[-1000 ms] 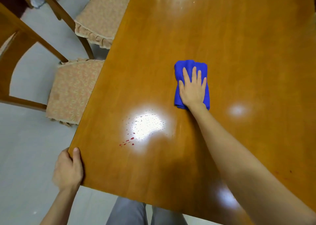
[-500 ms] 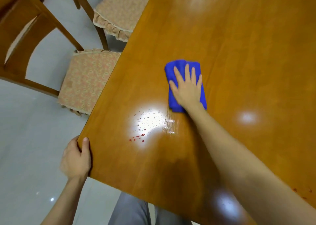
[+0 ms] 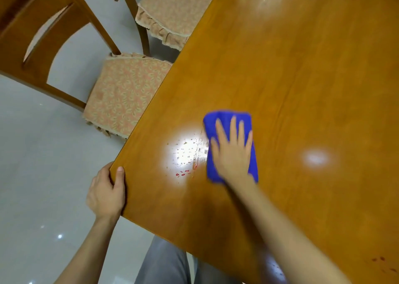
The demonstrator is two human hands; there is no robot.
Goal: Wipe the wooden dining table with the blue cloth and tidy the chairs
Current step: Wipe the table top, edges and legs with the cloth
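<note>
Pressing down on the blue cloth [image 3: 225,118], the right hand [image 3: 234,154] is laid flat with its fingers straight and slightly spread, so its grip is held apart and not curled round the fabric; hand and cloth are both blurred. The cloth is folded into a rough rectangle and is spread on the wooden worktop [image 3: 302,78], towards its near left part, with blue showing beyond the fingertips and along both sides of the hand. Just to the left of the cloth a bright patch of reflected light [image 3: 185,149] is seen on the varnish, dotted with small specks, and a few red spots [image 3: 182,173] are scattered at its lower edge; thin wet streaks are visible where the patch meets the cloth. The near left corner of the worktop is clamped by the left hand [image 3: 105,190]: the thumb is laid on top and the other fingers are curled round the edge, their tips hidden, so its grip is closed on the corner. Two wooden chairs are set along the left side, the near chair [image 3: 125,98] with its patterned cushion tucked partly beneath the edge, and the far chair [image 3: 172,9] likewise. More red marks [image 3: 380,261] are found near the lower right of the surface, well apart from the cloth
</note>
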